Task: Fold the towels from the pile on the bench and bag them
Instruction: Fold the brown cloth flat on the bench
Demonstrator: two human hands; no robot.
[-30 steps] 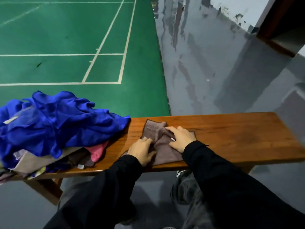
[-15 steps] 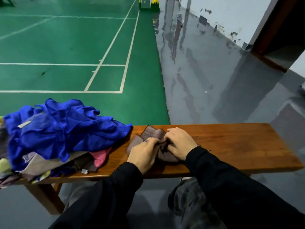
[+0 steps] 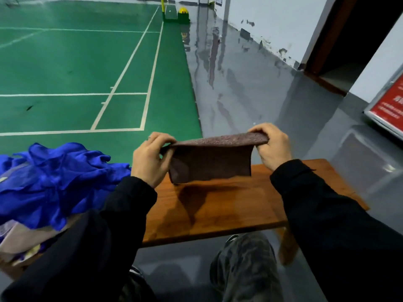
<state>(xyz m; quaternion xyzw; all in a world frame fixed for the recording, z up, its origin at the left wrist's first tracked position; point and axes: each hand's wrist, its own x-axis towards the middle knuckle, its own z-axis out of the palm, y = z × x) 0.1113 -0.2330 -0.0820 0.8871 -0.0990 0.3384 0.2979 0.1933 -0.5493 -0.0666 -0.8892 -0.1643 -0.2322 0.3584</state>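
A small brown towel (image 3: 210,162) hangs folded over in the air above the wooden bench (image 3: 218,205). My left hand (image 3: 150,158) pinches its upper left corner and my right hand (image 3: 272,147) pinches its upper right corner, stretching the top edge between them. The towel's lower edge hangs just above the bench top and casts a shadow there. The pile of towels (image 3: 54,179) lies on the bench's left end, topped by a crumpled bright blue cloth, with beige and other pieces under it. No bag is in view.
Beyond the bench lie a green court floor (image 3: 87,73) with white lines and a glossy grey floor (image 3: 250,94). A red framed sign (image 3: 388,105) leans at the right. A dark doorway (image 3: 349,40) opens at the upper right. My legs are below the bench's front edge.
The towel lay flat on the bench under both hands, was gathered up, and is now lifted off the bench and stretched between my two hands. The view has tilted upward.
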